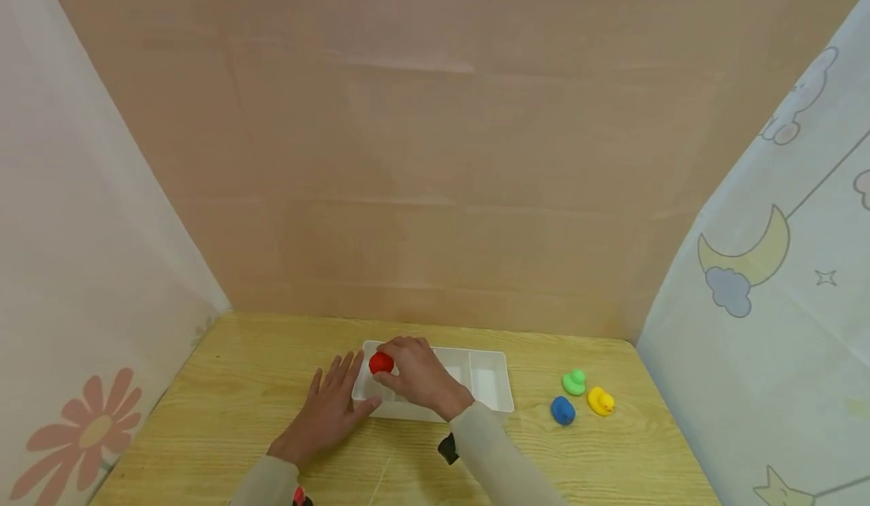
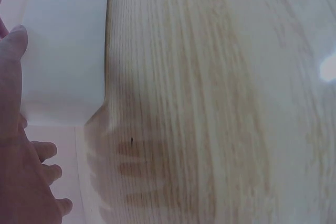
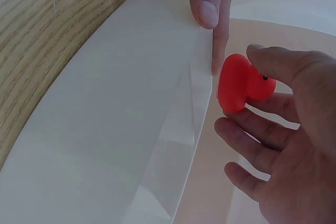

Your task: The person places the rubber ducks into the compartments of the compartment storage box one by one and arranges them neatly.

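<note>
My right hand (image 1: 423,376) pinches a red rubber duck (image 3: 234,83) between thumb and fingers. In the head view the duck is over the left end of a white compartment tray (image 1: 491,381). With its fingers straight and spread, my left hand (image 1: 328,409) touches the tray's left end. The left wrist view shows the left thumb (image 2: 14,43) against the tray's outer wall (image 2: 65,51). Which compartment lies directly under the duck is partly hidden by the right hand.
Right of the tray, a green duck (image 1: 574,382), a blue duck (image 1: 563,411) and a yellow duck (image 1: 601,401) sit close together on the wooden table (image 1: 224,415). A brown paper wall (image 1: 435,189) stands behind, with patterned cloth (image 1: 768,362) at the sides.
</note>
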The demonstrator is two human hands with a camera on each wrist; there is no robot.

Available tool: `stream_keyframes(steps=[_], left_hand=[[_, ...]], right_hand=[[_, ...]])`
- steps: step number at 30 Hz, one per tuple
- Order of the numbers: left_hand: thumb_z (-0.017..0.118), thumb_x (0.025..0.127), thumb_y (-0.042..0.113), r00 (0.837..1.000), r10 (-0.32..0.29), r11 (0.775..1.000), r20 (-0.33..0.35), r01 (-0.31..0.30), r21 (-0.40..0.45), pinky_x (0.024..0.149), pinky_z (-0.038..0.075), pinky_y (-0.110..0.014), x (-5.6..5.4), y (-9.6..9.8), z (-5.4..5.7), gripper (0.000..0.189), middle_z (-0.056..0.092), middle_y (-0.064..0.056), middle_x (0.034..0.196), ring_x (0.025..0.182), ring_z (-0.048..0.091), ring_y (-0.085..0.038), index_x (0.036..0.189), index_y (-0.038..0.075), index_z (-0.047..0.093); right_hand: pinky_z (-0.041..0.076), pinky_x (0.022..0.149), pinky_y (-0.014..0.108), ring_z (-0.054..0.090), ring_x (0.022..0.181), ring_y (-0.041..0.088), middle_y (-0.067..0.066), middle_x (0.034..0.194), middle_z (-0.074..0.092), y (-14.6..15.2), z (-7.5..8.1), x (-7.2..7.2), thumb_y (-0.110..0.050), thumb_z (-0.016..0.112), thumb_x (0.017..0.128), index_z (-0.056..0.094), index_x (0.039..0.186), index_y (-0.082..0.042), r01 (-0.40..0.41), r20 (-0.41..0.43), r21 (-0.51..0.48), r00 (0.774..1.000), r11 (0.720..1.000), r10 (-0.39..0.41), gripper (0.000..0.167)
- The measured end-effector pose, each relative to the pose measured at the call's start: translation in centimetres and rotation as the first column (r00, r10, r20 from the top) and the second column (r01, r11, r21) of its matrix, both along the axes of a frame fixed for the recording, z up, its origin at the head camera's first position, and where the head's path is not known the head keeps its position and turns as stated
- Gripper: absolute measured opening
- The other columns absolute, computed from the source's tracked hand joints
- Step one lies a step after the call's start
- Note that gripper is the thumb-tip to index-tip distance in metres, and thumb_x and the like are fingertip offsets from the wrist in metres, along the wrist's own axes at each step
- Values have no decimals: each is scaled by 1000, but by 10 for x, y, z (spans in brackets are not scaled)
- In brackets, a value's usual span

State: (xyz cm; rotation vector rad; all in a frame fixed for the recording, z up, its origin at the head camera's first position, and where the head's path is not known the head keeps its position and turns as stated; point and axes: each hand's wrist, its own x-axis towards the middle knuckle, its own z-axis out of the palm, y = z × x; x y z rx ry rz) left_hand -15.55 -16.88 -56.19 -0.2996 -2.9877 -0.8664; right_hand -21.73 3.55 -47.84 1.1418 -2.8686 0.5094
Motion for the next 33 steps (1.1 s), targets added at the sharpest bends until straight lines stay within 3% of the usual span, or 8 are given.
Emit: stream_keyframes(steps=[10,33], left_hand=[[55,104,64,1000,3,1000,-18,-3,23,126,12,-80,3,0,-2,91,28,-21,176,165,19,-50,172,13,21],[53,104,66,999,8,1000,-38,-8,12,126,15,-80,1,1,-2,91,29,-20,176,164,22,-49,172,13,22]], right_hand=[[54,108,41,71,107,13,-1,124,78,-6,-6,2,-37,76,100,74,132,-15,-27,-19,-6,999,1000,27,39],[49,114,41,71,117,16,-5,125,78,-17,-10,5,-38,76,100,75,128,-18,-18,-22,59,1000,998,20,34]])
